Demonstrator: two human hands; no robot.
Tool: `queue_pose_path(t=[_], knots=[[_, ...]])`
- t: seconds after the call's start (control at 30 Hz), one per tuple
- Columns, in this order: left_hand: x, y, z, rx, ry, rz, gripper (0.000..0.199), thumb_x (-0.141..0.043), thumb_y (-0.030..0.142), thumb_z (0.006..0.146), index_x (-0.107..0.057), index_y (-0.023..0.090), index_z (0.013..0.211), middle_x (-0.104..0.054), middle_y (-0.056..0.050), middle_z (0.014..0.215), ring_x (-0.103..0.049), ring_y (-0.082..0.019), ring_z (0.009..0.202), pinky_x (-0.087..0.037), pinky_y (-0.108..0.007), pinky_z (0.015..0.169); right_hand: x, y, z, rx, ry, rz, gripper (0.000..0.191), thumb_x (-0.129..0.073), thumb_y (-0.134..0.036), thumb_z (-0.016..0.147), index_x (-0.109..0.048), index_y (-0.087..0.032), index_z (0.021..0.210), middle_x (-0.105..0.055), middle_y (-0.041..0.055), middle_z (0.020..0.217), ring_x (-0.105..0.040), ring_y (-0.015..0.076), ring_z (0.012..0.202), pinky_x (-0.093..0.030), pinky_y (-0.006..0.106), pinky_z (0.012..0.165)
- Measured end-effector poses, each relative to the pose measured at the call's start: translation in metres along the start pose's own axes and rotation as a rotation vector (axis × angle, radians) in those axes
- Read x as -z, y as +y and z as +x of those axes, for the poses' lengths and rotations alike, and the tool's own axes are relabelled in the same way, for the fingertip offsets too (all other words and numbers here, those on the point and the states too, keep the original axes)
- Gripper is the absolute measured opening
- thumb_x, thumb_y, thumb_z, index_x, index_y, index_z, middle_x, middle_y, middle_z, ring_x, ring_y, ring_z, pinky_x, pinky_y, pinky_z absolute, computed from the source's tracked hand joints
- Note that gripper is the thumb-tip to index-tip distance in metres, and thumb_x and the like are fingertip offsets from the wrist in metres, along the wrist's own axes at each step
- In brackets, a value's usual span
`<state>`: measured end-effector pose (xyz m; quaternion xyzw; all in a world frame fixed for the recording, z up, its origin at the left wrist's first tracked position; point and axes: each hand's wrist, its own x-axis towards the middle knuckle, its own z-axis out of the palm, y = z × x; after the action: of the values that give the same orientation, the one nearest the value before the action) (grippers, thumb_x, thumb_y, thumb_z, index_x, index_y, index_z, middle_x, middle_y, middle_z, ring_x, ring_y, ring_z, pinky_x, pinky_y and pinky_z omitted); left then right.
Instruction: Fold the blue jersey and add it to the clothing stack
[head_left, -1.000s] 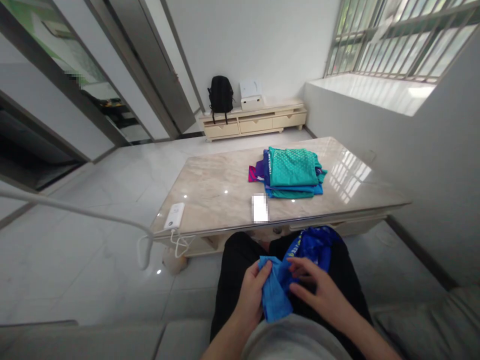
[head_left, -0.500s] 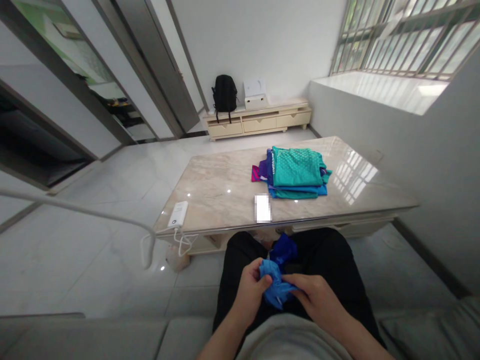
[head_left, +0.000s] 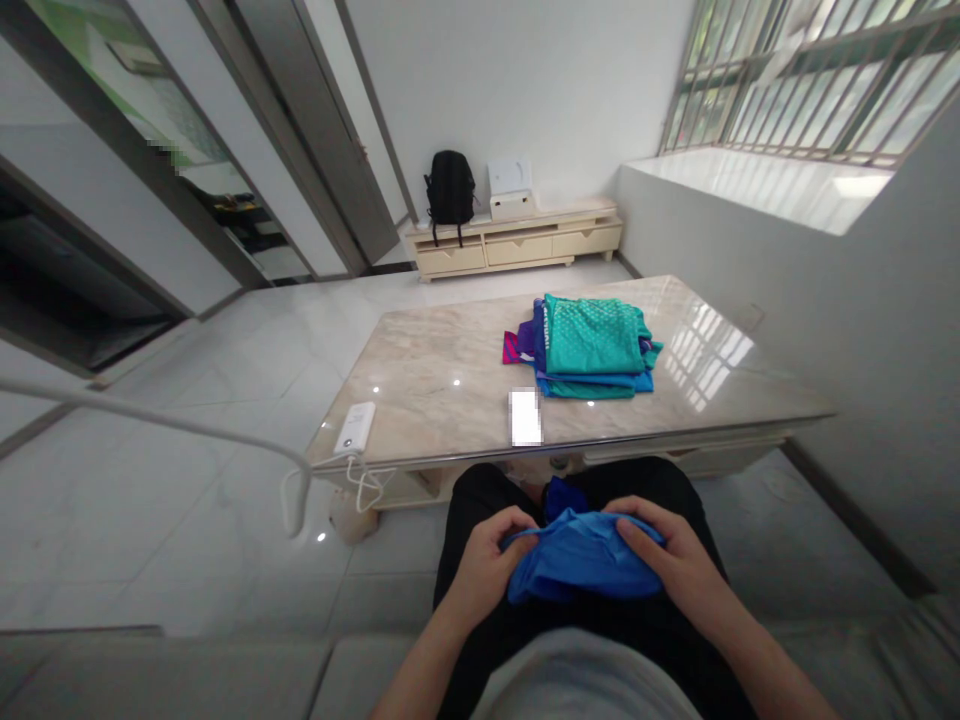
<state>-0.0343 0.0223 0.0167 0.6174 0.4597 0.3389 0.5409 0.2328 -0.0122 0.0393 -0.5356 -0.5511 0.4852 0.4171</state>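
two bare hands worked over one blue garment [head_left: 581,560] that lay across the person's lap, on black trousers [head_left: 465,510], near the front edge of the table. the left hand [head_left: 484,570] had its fingers curled closed over the garment's left edge, thumb on top, cloth pinched inside. the right hand [head_left: 671,560] was likewise closed on the right edge, fingers bent over the fabric, so the cloth was stretched between the two hands. one darker blue fold [head_left: 564,495] of it poked up just behind, between the knees.

one marble-topped coffee table [head_left: 435,385] stood just ahead of the knees. one stack of folded clothes [head_left: 589,345] sat on it towards the far right; the top piece was teal, with blue and teal layers under it and one purple-and-pink piece showing at the left side; how many pieces the stack held could not be counted. one white power bank [head_left: 354,428] lay at the table's near left corner, with one white cable [head_left: 150,420] running off from it to the left. one small blurred white patch [head_left: 525,417] sat near the front edge.

one low cream cabinet [head_left: 514,245] stood against the far wall, with three drawer fronts visible; on it were one black backpack [head_left: 450,187] and one white box [head_left: 511,188], side by side. one barred window [head_left: 810,75] was at the upper right.
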Motion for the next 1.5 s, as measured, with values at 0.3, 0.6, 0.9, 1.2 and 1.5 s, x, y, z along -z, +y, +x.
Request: queue_pose_path(t=[0.3, 0.6, 0.9, 1.2, 1.5], knots=[[-0.004, -0.016, -0.005, 0.135, -0.129, -0.187, 0.047, -0.06, 0.061, 0.094, -0.06, 0.014, 0.087, -0.049, 0.003, 0.071, -0.04, -0.011, 0.065, -0.034, -0.022, 0.062, 0.007, -0.012, -0.003, -0.049, -0.342, -0.089, 0.064, -0.083, -0.034, 0.079, -0.062, -0.03, 0.139, -0.062, 0.0012, 0.114, -0.062, 0.0182, 0.097, -0.047, 0.027, 0.086], [-0.025, -0.028, -0.007, 0.281, -0.1, -0.353, 0.062, -0.058, 0.078, 0.084, -0.046, 0.018, 0.074, -0.036, 0.005, 0.067, -0.029, -0.01, 0.062, -0.027, -0.022, 0.057, 0.007, -0.002, 0.003, -0.051, -0.191, -0.177, 0.032, -0.071, -0.05, 0.087, -0.078, -0.02, 0.095, -0.074, 0.0034, 0.091, -0.066, 0.0222, 0.087, -0.049, 0.03, 0.078], [-0.028, -0.022, -0.016, 0.149, -0.268, -0.373, 0.073, -0.079, 0.08, 0.06, -0.054, 0.016, 0.083, -0.043, 0.004, 0.07, -0.033, -0.008, 0.062, -0.025, -0.02, 0.054, 0.009, 0.018, 0.007, -0.065, -0.147, 0.071, 0.061, -0.074, -0.062, 0.078, -0.075, -0.018, 0.122, -0.077, 0.0086, 0.102, -0.068, 0.0246, 0.087, -0.051, 0.031, 0.074], [-0.023, -0.014, -0.013, 0.146, -0.235, -0.224, 0.042, -0.077, 0.053, 0.081, -0.061, 0.014, 0.086, -0.05, 0.002, 0.077, -0.041, -0.011, 0.069, -0.033, -0.021, 0.062, 0.011, 0.003, 0.006, -0.07, -0.113, -0.061, 0.041, -0.078, -0.045, 0.08, -0.079, -0.019, 0.112, -0.078, 0.008, 0.107, -0.07, 0.029, 0.099, -0.054, 0.036, 0.086], [-0.031, -0.02, -0.011, 0.103, -0.135, -0.041, 0.042, -0.057, 0.053, 0.097, -0.063, 0.014, 0.083, -0.053, 0.001, 0.076, -0.047, -0.014, 0.072, -0.037, -0.024, 0.067, 0.005, -0.005, 0.007, 0.101, 0.039, -0.004, 0.04, -0.066, -0.053, 0.091, -0.076, -0.017, 0.078, -0.069, 0.0059, 0.084, -0.064, 0.0199, 0.079, -0.052, 0.027, 0.071]])
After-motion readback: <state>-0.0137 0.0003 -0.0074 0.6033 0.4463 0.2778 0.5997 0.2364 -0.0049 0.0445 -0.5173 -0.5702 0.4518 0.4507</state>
